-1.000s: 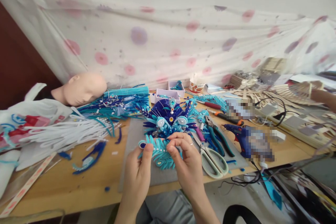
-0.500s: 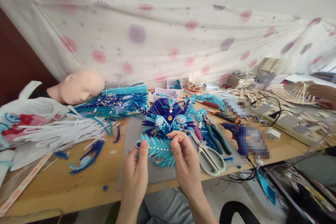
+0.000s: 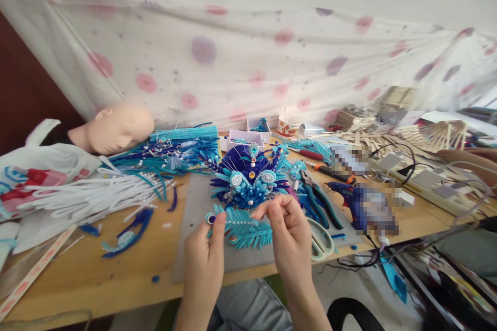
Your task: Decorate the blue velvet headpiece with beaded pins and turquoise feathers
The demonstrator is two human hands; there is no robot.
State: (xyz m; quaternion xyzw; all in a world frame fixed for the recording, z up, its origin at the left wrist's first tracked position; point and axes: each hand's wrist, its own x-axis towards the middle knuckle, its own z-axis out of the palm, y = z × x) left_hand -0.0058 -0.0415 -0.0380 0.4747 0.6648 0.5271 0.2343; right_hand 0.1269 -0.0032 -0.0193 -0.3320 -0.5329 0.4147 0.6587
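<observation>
My left hand (image 3: 205,253) is closed, thumb on top, around the left end of a turquoise feather-shaped ornament (image 3: 237,216) with a row of white pearls down its middle. A dark blue gem in a pale setting (image 3: 210,218) shows beside that thumb. My right hand (image 3: 289,238) is closed in a pinch at the ornament's right end; what lies between its fingertips is too small to make out. Just below is a second turquoise feathery piece (image 3: 254,238). Behind both hands stands a blue beaded headdress (image 3: 250,178) on a grey mat (image 3: 194,248).
Scissors (image 3: 321,240), pliers (image 3: 318,199) and a blue glue gun (image 3: 351,201) lie to the right. A mannequin head (image 3: 116,129) and white strips (image 3: 101,194) are at left. Small boxes (image 3: 245,138) stand behind. Another person's hand (image 3: 458,158) is at far right.
My right hand has moved right and now covers part of the scissors. My left hand and the ornament have shifted slightly right. The other person's hand has come lower and leftward.
</observation>
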